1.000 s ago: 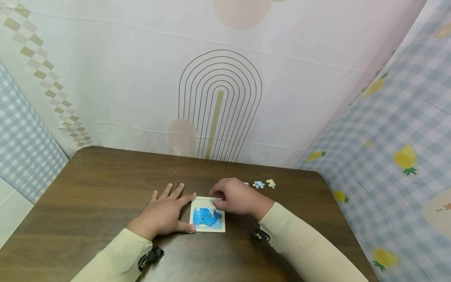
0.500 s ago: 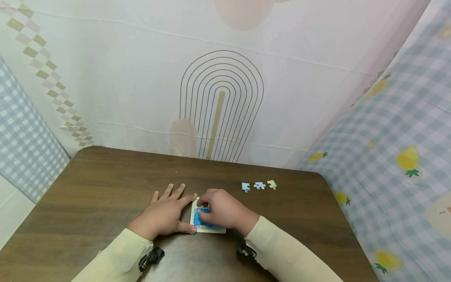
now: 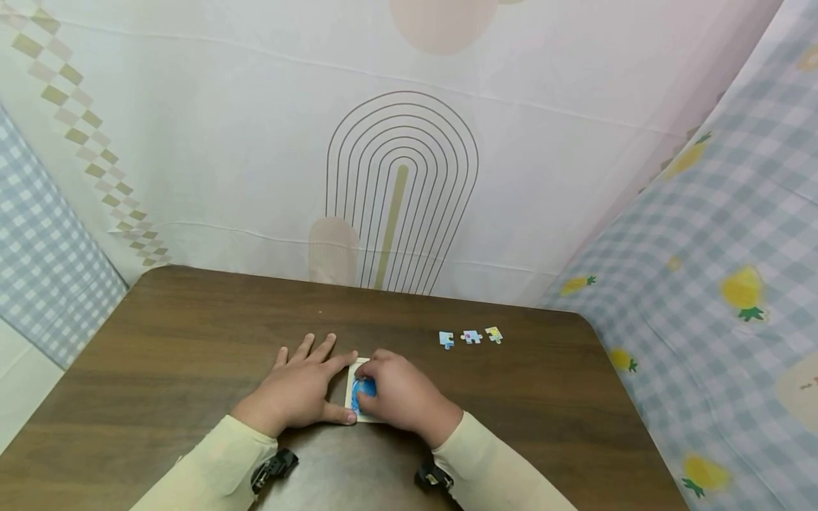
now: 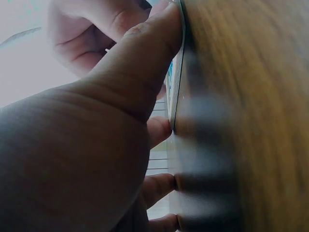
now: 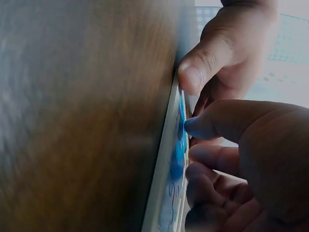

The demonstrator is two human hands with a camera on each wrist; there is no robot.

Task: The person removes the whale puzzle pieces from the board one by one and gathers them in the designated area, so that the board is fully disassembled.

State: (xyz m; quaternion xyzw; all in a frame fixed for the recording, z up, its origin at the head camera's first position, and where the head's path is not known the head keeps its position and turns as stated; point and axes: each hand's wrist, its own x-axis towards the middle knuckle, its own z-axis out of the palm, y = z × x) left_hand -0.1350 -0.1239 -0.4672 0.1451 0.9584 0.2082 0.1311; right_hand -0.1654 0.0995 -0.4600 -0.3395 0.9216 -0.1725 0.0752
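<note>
A small framed jigsaw puzzle (image 3: 365, 387) with a blue whale picture lies flat on the table. My left hand (image 3: 290, 394) is spread flat at its left side, with the thumb on the near left corner and the index fingertip at the far left corner. My right hand (image 3: 405, 394) covers the right part of the puzzle. In the right wrist view the right thumb (image 5: 207, 121) touches the blue picture (image 5: 177, 162), and the other fingers, bent, rest at its surface a little apart from the thumb. The picture under the right palm is hidden.
Loose jigsaw pieces stand apart in a row at the back right: a light blue piece (image 3: 446, 340), a piece with a purple mark (image 3: 471, 337) and a yellowish piece (image 3: 493, 335). The brown table (image 3: 224, 333) ends at a patterned cloth backdrop (image 3: 255, 177).
My right hand has moved left and nearer to me, from the puzzle's upper right onto its middle, uncovering the light blue loose piece. The left hand has stayed in place.
</note>
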